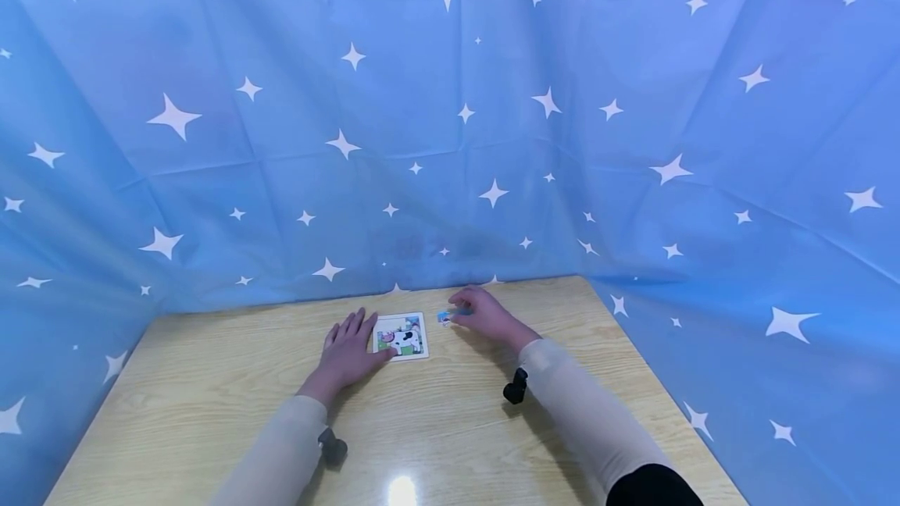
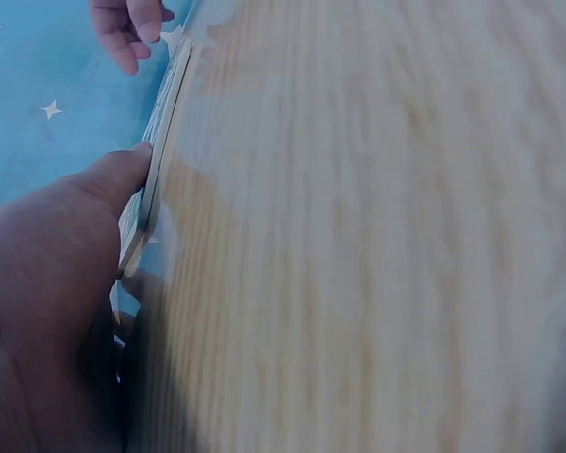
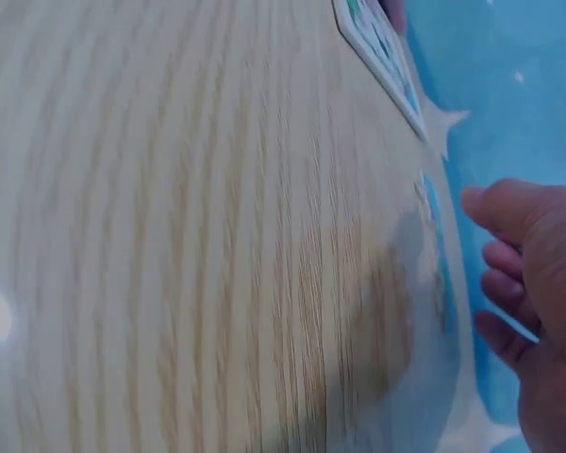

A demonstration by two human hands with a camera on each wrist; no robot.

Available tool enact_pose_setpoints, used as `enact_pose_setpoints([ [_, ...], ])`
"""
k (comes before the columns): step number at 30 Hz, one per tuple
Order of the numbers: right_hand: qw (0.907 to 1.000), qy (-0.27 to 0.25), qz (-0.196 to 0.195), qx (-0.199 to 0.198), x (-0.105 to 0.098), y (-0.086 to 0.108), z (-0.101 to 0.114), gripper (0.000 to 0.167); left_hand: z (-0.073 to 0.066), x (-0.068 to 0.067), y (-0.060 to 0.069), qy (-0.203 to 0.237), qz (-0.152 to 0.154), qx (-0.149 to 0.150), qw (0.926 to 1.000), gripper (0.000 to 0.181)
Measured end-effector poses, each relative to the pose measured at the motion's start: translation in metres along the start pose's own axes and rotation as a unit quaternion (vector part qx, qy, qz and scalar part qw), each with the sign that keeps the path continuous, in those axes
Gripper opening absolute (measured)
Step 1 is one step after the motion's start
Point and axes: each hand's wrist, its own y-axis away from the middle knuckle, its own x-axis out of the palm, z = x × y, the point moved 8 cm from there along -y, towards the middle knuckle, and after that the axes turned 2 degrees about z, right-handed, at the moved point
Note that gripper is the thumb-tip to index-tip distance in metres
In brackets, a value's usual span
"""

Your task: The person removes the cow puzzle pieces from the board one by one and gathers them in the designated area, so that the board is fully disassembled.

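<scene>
"How did the left hand lie?"

"Spread, fingers straight, thumb on the edge of the puzzle. The right hand curved loosely, thumb apart from fingers, gripping nothing visible; whether it touched the piece, I couldn't tell."

"And the puzzle's look?"

"Thin, flat, white-bordered: a white cow with black patches and a pink muzzle over green, a pale area at upper left. The piece was small, mostly blue with some red."

"Where were they?"

"On the wood-grained desk, puzzle between the hands, piece just right of it; a blue, starry curtain hung behind."
</scene>
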Motion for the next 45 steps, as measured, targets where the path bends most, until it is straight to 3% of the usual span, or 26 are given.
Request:
enact_pose_setpoints([
  [11, 0.9984, -0.026, 0.024, -0.044, 0.02, -0.01, 0.039, 0.05, -0.009, -0.005, 0.005, -0.007, 0.009, -0.007, 0.9999, 0.101],
  [19, 0.9969, 0.033, 0.062, -0.035, 0.044, -0.018, 0.055, 0.067, -0.018, -0.015, 0.014, -0.012, 0.01, -0.016, 0.9997, 0.098],
  [25, 0.9931, 0.08, 0.075, -0.043, 0.053, -0.02, 0.073, 0.067, -0.017, -0.015, 0.012, -0.015, 0.015, -0.019, 0.9996, 0.097],
  [30, 0.9897, 0.112, 0.08, -0.039, 0.059, -0.022, 0.076, 0.064, -0.017, -0.013, 0.01, -0.007, 0.012, -0.012, 0.9998, 0.097],
  [40, 0.989, 0.122, 0.081, -0.019, 0.065, -0.026, 0.07, 0.061, -0.006, -0.004, 0.004, -0.011, 0.01, -0.004, 0.9999, 0.1],
  [45, 0.9834, 0.158, 0.087, -0.021, 0.068, -0.025, 0.071, 0.059, -0.006, -0.003, 0.003, -0.013, 0.012, -0.004, 0.9998, 0.101],
])
